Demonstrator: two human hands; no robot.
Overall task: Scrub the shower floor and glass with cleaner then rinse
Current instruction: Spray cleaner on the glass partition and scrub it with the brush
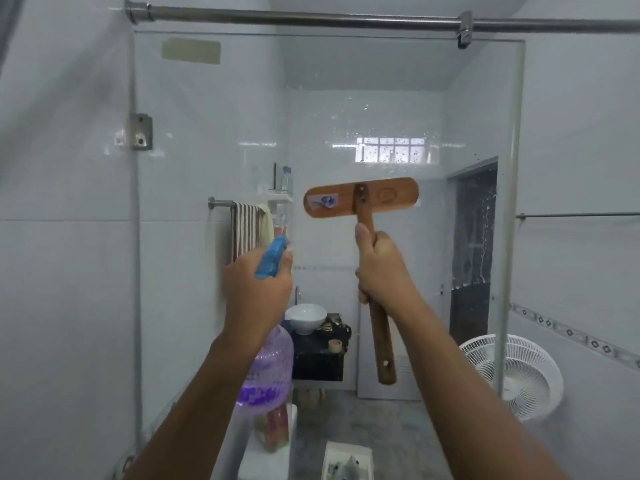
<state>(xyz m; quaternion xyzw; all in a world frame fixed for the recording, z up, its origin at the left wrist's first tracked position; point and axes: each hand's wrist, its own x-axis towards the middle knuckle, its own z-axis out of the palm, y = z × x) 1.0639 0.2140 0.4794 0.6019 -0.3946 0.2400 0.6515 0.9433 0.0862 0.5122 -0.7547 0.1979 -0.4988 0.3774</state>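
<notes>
Your left hand point(256, 282) is wrapped tight around the neck of the spray bottle point(266, 372). The fingers are curled under its blue trigger head point(272, 258), and the nozzle points away from you at the glass panel point(207, 133). The bottle's clear purple body hangs below your wrist, with some liquid in its lower part.

Your right hand point(381, 268) is closed in a full fist on the handle of the wooden scrubber point(360, 201), with the thumb laid up along the shaft. You grip it about a third of the way down, so the rest of the handle sticks out beneath your fist. The flat head sits crosswise on top, tilted slightly, and its back faces you with a small sticker on the left half. It is held up to the middle of the panel, nearer the right edge than the left. Whether the head touches the glass cannot be told from here.

The panel stands upright in front of you, hung under a metal rail point(311, 17) along its top edge, with a bracket point(141, 130) on its left edge. Droplets point(391, 150) speckle the glass above the scrubber head. Through it you see a striped towel point(247, 230), a white bowl point(305, 317) and a white fan point(519, 375) by the lower right edge. The grey floor point(346, 420) shows low down between your forearms.
</notes>
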